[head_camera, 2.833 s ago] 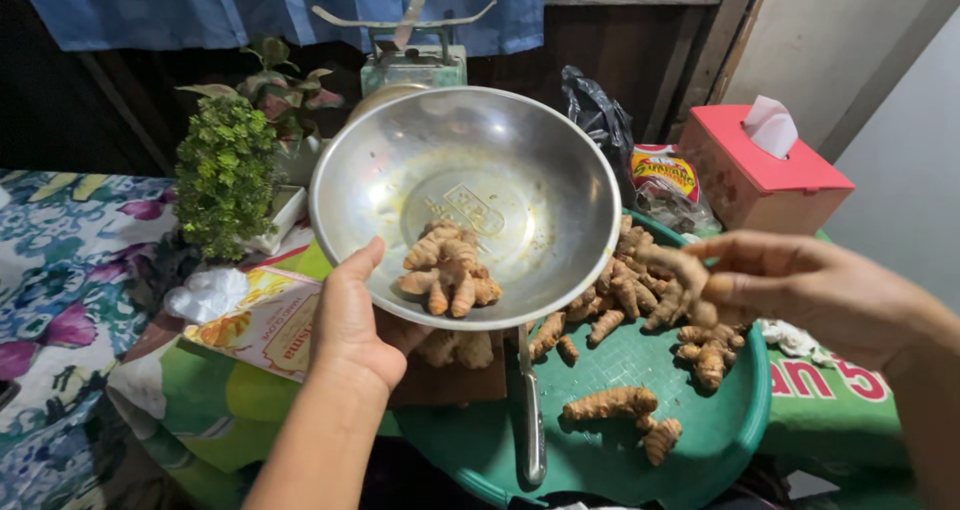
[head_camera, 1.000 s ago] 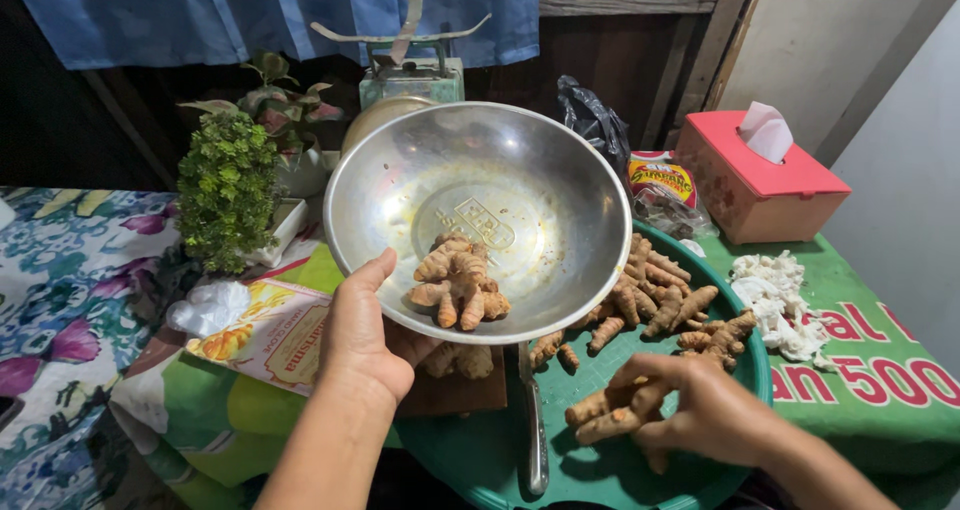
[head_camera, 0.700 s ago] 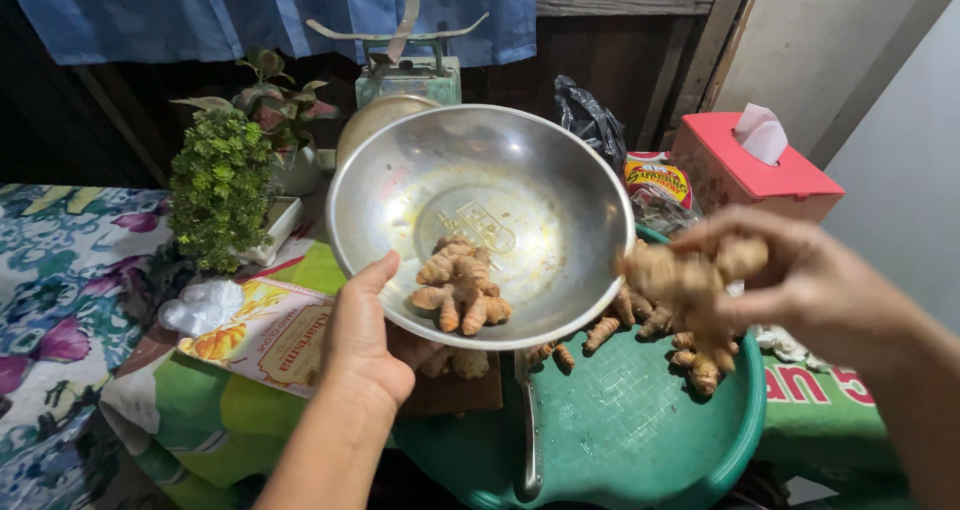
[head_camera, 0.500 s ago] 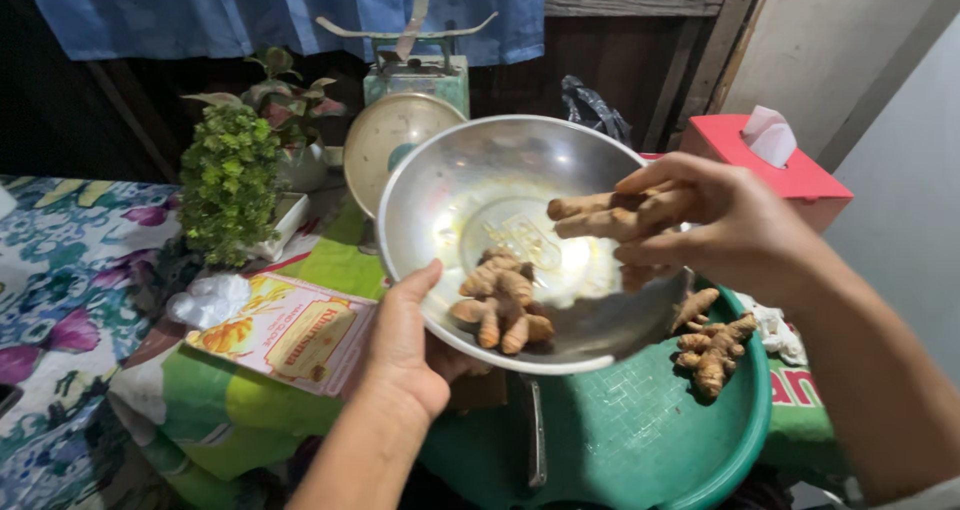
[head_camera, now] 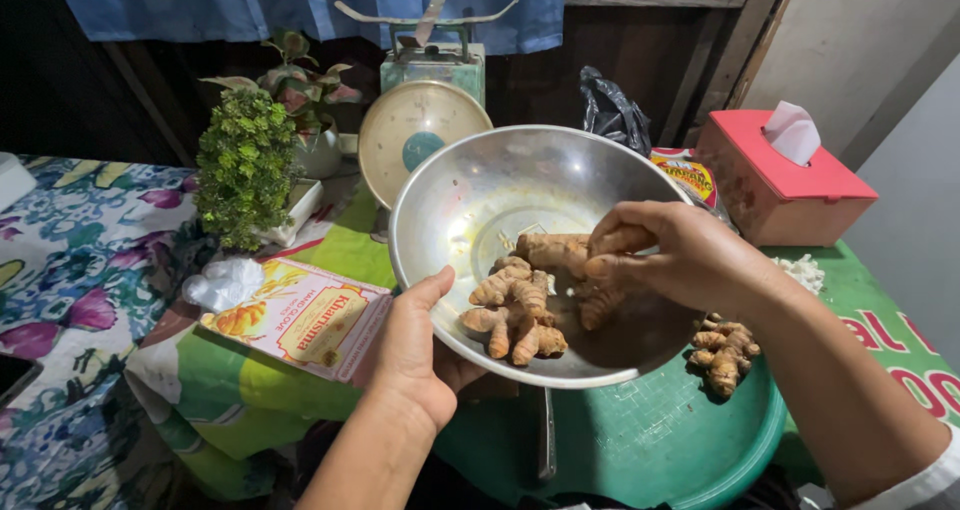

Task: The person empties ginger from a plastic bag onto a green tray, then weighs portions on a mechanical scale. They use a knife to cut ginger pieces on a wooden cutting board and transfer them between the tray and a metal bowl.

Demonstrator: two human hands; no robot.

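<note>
Cluttered under a floral cloth, the bench (head_camera: 60, 260) carries a round green plastic tray (head_camera: 650, 440) with a few turmeric roots (head_camera: 722, 350). Above it my left hand (head_camera: 415, 355) grips the rim of a shiny steel bowl (head_camera: 480, 195) of roots, where my right hand (head_camera: 680, 255) pinches one knobbly root (head_camera: 550, 250). Behind stand a red tissue box (head_camera: 775, 185) and, left, a flat yellow packet (head_camera: 300, 315).

A small home kitchen or market stall — hard to say which. At twelve o'clock a dial scale (head_camera: 424, 120) stands under a blue curtain (head_camera: 300, 0) on a dark wooden wall. The bench (head_camera: 880, 310) wears bright cloths — with a potted plant (head_camera: 245, 165) at ten o'clock and a red tissue box (head_camera: 785, 180) at two.
</note>
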